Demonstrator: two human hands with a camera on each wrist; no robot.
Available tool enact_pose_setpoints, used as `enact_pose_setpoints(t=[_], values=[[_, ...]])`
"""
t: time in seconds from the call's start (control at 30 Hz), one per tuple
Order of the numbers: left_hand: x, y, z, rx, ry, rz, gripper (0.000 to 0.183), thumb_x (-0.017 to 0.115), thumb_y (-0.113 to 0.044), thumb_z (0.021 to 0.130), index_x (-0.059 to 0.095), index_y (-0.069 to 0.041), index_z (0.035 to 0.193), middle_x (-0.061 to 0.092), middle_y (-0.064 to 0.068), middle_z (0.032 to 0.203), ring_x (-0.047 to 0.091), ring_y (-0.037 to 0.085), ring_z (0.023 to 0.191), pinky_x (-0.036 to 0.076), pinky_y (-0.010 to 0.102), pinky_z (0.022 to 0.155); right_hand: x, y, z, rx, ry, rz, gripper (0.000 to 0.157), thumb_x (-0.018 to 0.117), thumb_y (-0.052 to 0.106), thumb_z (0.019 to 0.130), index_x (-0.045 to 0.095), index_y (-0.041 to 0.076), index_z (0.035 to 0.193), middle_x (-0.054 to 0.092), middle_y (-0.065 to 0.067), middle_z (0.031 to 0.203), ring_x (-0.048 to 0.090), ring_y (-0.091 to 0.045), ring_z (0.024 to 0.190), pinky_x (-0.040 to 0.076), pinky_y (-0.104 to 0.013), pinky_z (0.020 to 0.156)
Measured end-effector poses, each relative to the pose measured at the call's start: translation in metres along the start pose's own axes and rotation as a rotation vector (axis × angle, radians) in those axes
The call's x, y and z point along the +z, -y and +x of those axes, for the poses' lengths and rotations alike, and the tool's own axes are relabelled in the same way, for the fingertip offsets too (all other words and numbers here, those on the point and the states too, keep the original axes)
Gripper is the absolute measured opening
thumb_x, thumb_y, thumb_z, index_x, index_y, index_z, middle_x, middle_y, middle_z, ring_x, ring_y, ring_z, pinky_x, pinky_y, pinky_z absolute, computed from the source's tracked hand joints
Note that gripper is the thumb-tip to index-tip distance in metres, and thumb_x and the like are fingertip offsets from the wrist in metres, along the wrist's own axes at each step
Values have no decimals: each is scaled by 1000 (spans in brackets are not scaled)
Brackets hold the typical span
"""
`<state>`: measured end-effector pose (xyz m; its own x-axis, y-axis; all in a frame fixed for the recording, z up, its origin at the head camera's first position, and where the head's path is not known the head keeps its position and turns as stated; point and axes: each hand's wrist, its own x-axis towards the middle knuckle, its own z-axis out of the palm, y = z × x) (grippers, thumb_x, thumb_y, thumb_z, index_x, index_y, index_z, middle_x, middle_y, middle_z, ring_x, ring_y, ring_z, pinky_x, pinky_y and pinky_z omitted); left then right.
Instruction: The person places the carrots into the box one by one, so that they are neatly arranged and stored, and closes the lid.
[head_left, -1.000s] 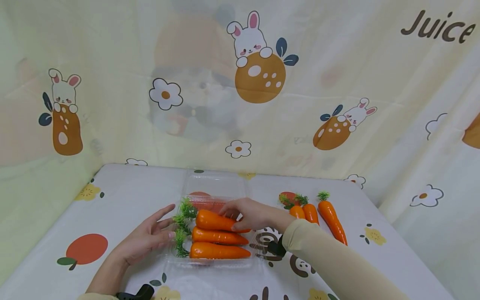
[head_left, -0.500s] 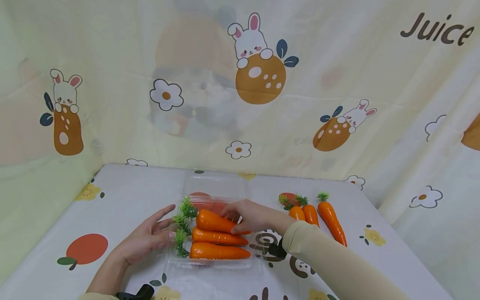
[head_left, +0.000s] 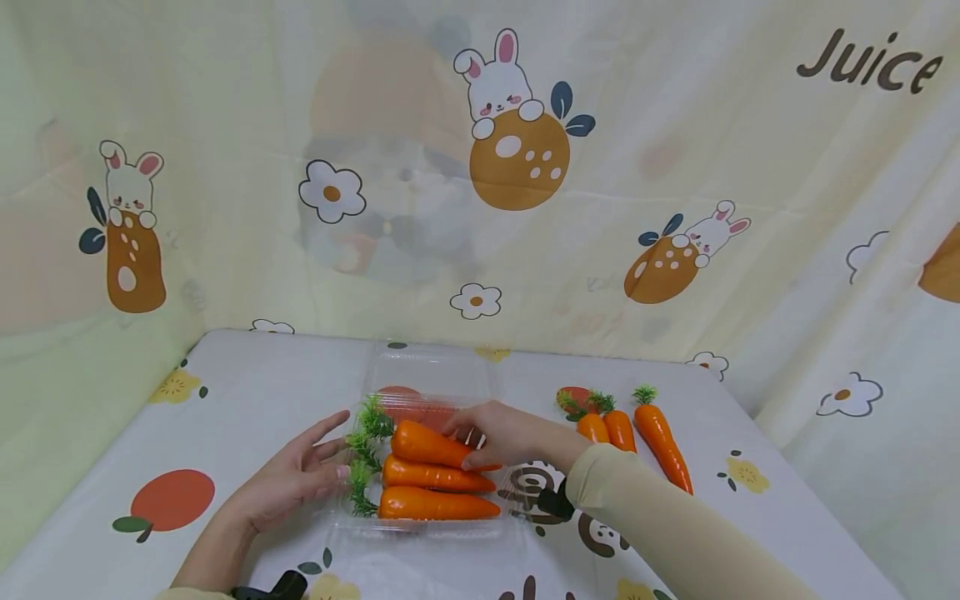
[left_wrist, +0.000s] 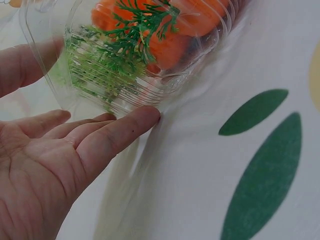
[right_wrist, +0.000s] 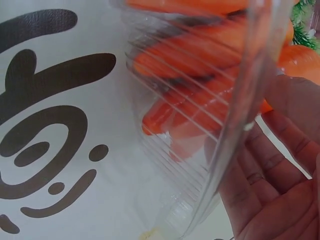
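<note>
Three glossy orange carrots with frilly green tops lie side by side in a clear plastic container (head_left: 435, 525). Their leaves point left. My right hand (head_left: 508, 433) pinches the farthest carrot (head_left: 422, 442) near its narrow end, thumb on the near side. In front of it lie the middle carrot (head_left: 431, 474) and the nearest carrot (head_left: 435, 503). At the container's leaf end my left hand (head_left: 288, 477) has its fingers extended. The left wrist view shows fingertips (left_wrist: 150, 115) right at the ribbed end wall, close to the green leaves (left_wrist: 107, 62).
The container's clear lid (head_left: 431, 367) lies folded back behind it. Off to the right, three more carrots rest on the table: a long one (head_left: 663, 448) and two shorter-looking ones (head_left: 619, 429), partly hidden by my right arm. A printed curtain (head_left: 405, 275) hangs behind the white tablecloth (head_left: 255, 383).
Both hands and the carrots keep their places. The whole head view has shifted only slightly.
</note>
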<state>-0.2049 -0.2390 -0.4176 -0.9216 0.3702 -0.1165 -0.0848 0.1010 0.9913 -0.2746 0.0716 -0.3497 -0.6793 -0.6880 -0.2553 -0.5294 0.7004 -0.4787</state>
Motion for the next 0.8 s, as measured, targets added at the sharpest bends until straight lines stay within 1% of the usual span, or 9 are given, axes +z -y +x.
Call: enact_pose_setpoints(t=[0.13,0.27,0.37,0.5,0.6,0.8], values=[[0,0,0,2,-1,2,91,69,-16,97,9,-8,165,21,36,163,29,53,150,48,51,109,-2,0,-3,13,-8,25,39,76,11,91,68,14,129,72,1,113,66,-14,100,60,-23,85],[0,1,0,7,5,1,91,68,-16,97,8,-8,165,20,37,163,29,53,149,49,52,109,-5,-3,-9,29,-31,45,40,75,13,92,67,12,131,71,-2,118,65,-16,102,60,-25,83],[0,0,0,4,7,-1,91,68,-16,97,8,-8,165,20,37,163,29,53,149,49,52,109,-8,-7,-13,9,-56,46,41,74,13,93,66,9,133,70,-7,122,66,-17,102,60,-29,86],[0,0,0,-5,9,-3,91,68,-17,97,8,-8,165,21,37,163,30,53,149,49,51,109,-13,-12,-20,-9,-85,70,41,73,13,93,65,6,133,70,-13,121,67,-18,101,61,-33,89],[0,0,0,-8,13,-6,91,68,-17,97,8,-8,165,20,37,163,30,53,149,49,52,109,-17,-17,-25,-17,-116,92,41,74,13,94,65,7,133,70,-14,120,68,-18,101,62,-31,88],[0,1,1,-7,17,-11,92,68,-16,97,6,-8,165,19,38,163,28,53,150,48,50,110,-27,-26,-39,-33,-185,111,40,72,15,95,64,9,134,71,-9,117,69,-18,103,61,-28,89]])
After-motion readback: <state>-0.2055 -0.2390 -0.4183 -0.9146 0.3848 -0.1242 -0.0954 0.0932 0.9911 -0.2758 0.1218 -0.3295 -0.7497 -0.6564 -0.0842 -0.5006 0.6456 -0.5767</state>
